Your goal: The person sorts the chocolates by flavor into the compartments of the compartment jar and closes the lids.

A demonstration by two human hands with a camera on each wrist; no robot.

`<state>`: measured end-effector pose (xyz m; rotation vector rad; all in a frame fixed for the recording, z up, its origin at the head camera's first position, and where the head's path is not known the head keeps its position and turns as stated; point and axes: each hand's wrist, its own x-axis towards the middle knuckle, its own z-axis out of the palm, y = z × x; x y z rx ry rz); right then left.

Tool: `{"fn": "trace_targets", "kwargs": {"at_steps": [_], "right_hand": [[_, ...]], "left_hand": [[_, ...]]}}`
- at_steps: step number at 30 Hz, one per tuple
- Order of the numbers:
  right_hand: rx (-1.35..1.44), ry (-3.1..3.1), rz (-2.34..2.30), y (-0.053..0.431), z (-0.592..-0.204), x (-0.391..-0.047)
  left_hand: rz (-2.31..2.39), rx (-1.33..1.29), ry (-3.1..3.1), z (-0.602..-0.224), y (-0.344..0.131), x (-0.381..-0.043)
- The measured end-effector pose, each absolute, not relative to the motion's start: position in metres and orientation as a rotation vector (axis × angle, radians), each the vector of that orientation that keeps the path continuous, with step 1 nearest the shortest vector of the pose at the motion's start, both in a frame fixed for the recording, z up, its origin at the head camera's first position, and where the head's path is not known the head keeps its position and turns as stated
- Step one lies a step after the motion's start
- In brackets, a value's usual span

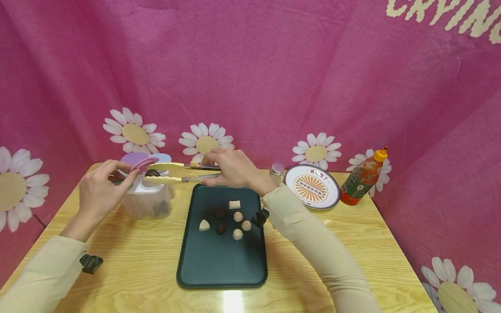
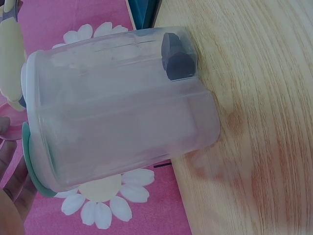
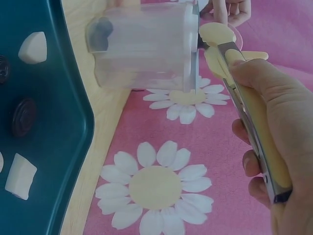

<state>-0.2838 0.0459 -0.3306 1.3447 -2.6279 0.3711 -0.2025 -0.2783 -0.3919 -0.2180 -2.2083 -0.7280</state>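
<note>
My left hand (image 1: pixel 98 184) pinches the raised pink lid (image 1: pixel 144 164) of a clear plastic container (image 1: pixel 145 202) with several coloured flip lids. Dark chocolates (image 2: pixel 177 61) lie at the bottom of one compartment. In my right hand (image 1: pixel 236 169) is a pair of tongs (image 3: pixel 258 129) with cream tips, gripped by the handles. A dark chocolate (image 1: pixel 152 173) shows between the tong tips, over the opening beneath the pink lid. Beside the container lies a dark green tray (image 1: pixel 223 269), bearing white chocolates (image 1: pixel 234 204) and dark chocolates (image 1: pixel 221 229).
Behind my right forearm stand a small lidded jar (image 1: pixel 277 170) and a white patterned plate (image 1: pixel 312 186). Farther right is a red sauce bottle (image 1: pixel 362 178) with a yellow cap. A pink flowered cloth (image 1: pixel 250 87) hangs behind the wooden table (image 1: pixel 129 269).
</note>
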Motion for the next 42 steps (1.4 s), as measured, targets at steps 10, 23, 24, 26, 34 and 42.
{"fn": "trace_targets", "kwargs": {"at_steps": [10,23,24,26,34,42], "right_hand": [[1.301,-2.646,0.391,0.056,-0.328,-0.281],[1.224,-2.651,0.359,0.117,-0.339,-0.268],[1.222,-2.653,0.353,0.121,-0.340,-0.266],[1.224,-2.659,0.353,0.130,-0.343,-0.262],[1.231,-2.682,0.290,0.158,-0.362,-0.251],[1.193,-2.744,0.216,0.176,-0.385,-0.244]], "left_hand": [[-0.721,-0.215,-2.219,-0.392,-0.278,-0.200],[-0.722,-0.225,-2.195,-0.391,-0.277,-0.201],[-0.727,-0.227,-2.192,-0.391,-0.277,-0.201],[-0.731,-0.228,-2.188,-0.392,-0.277,-0.201],[-0.744,-0.229,-2.176,-0.392,-0.278,-0.203],[-0.738,-0.229,-2.184,-0.392,-0.278,-0.204]]}}
